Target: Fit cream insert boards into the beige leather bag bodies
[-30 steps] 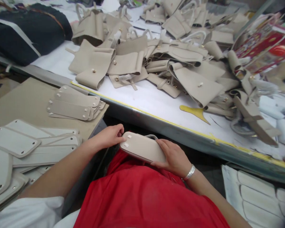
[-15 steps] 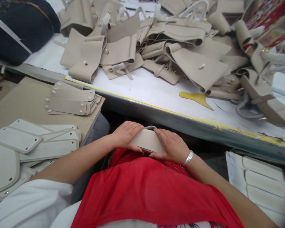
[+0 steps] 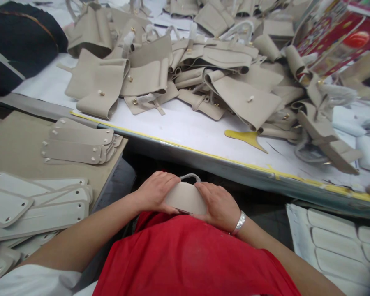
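Low over my lap, against the red apron, I hold a beige handbag with both hands. Its smooth face shows between them, and a wrapped carrying handle arches up from its far side. My left hand is closed on the bag's left end, thumb along the near edge. On the right end, my right hand grips in the same way, a silver bracelet at its wrist. The bag's underside is hidden from view.
Unfinished beige bag pieces lie heaped on the white table, whose front edge carries yellow tape. A yellow scrap lies near it. At left are stacked beige panels and pale panels with holes. Pale rounded pieces sit at lower right.
The view has tilted up and shifted slightly right, so everything sits lower and further left. Slightly more of the bag's handle shows. Both hands keep their grip on the bag.
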The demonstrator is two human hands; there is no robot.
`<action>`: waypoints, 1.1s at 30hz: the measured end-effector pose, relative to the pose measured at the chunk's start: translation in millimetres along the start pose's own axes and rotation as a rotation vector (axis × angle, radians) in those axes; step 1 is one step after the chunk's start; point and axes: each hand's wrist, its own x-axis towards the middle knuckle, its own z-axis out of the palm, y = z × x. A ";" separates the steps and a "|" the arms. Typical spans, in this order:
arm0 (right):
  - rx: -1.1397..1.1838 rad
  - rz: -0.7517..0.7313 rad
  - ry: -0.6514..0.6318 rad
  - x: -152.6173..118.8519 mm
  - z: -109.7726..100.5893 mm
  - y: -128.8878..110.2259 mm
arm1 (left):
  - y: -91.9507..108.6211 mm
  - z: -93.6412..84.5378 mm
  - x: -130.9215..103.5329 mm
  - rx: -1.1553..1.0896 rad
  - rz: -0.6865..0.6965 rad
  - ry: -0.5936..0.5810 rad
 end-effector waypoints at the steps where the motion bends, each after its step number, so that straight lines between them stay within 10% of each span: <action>1: 0.000 -0.002 -0.004 0.4 0.2 0.9 | -0.2 -0.1 0.0 0.003 0.002 0.003; 16: -0.109 -0.054 0.022 -1.8 2.6 -2.1 | 5.6 1.0 -1.0 0.090 -0.023 0.032; 23: -0.116 0.195 -0.007 2.8 -1.1 -17.4 | 4.6 2.6 -9.3 0.031 -0.007 0.066; 33: 0.166 0.320 -0.263 22.0 -20.0 -8.7 | 0.0 -17.7 20.9 -0.234 -0.229 -0.206</action>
